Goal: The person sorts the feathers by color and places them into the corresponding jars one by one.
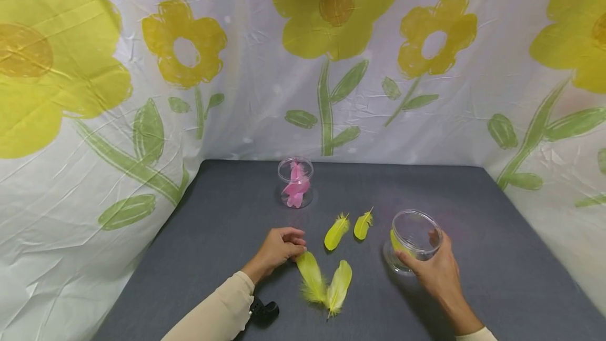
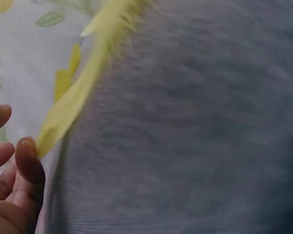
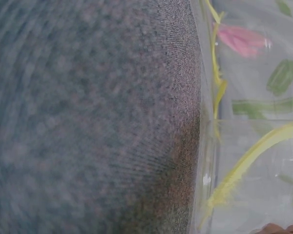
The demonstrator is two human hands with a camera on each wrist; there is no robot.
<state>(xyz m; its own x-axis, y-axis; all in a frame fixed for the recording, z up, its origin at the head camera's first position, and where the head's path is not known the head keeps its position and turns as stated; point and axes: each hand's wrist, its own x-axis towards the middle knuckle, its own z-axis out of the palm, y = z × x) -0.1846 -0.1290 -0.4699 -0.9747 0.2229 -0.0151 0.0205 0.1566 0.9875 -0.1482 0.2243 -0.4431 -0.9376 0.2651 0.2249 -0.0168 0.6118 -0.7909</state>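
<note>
My left hand [image 1: 276,251] pinches the tip of a yellow feather [image 1: 310,273] between thumb and fingers. In the left wrist view the pinched feather [image 2: 78,100] curves away from the thumb, its fluffy end blurred. A paler yellow feather [image 1: 339,286] lies beside it, their fluffy ends meeting. Round a clear, round plastic jar [image 1: 416,214] on the right, my right hand [image 1: 440,270] has its thumb and fingers curled. Inside that jar stands a yellow feather [image 3: 251,153], leaning against the wall. Two smaller yellow feathers [image 1: 336,233] [image 1: 363,226] lie between the hands, farther back.
A second clear jar [image 1: 295,159] holding pink feathers [image 1: 296,186] stands toward the back of the dark grey table [image 1: 227,199]. White cloth printed with yellow flowers [image 1: 255,93] hangs behind and at both sides. A black wrist device [image 1: 265,310] sits by the left sleeve.
</note>
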